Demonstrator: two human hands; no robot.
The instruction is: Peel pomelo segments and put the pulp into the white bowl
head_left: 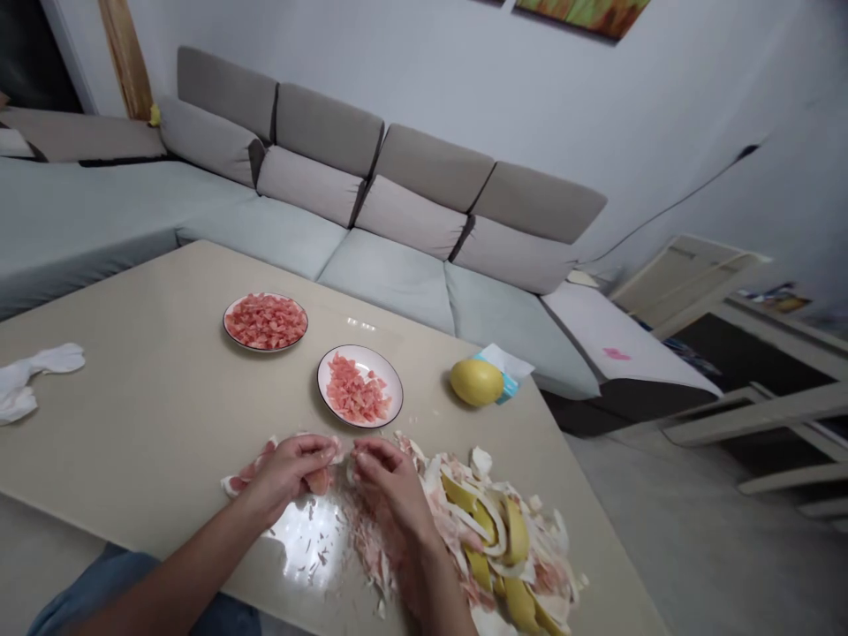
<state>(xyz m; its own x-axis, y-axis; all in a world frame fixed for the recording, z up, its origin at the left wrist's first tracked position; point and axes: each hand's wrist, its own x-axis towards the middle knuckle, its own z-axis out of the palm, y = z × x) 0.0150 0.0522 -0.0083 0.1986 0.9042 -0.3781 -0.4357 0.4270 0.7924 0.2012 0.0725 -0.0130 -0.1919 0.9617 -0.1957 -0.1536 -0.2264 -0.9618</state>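
Note:
Both hands rest on a beige table (132,397) near its front edge. My left hand (291,468) is curled around a pink pomelo segment (318,481). My right hand (388,481) pinches the white membrane at that segment's end, fingertips meeting the left hand's. More pink segments (248,473) lie under and left of the left hand. A white plate (359,385) partly covered with pink flesh pieces sits just beyond the hands. A second plate (265,321), heaped full, stands farther back left.
A pile of yellow rind and white pith (496,530) lies right of my right hand. A whole yellow pomelo (476,382) sits by a tissue pack (509,367) near the table's far right edge. White cloth (30,375) lies far left. A grey sofa (371,230) stands behind.

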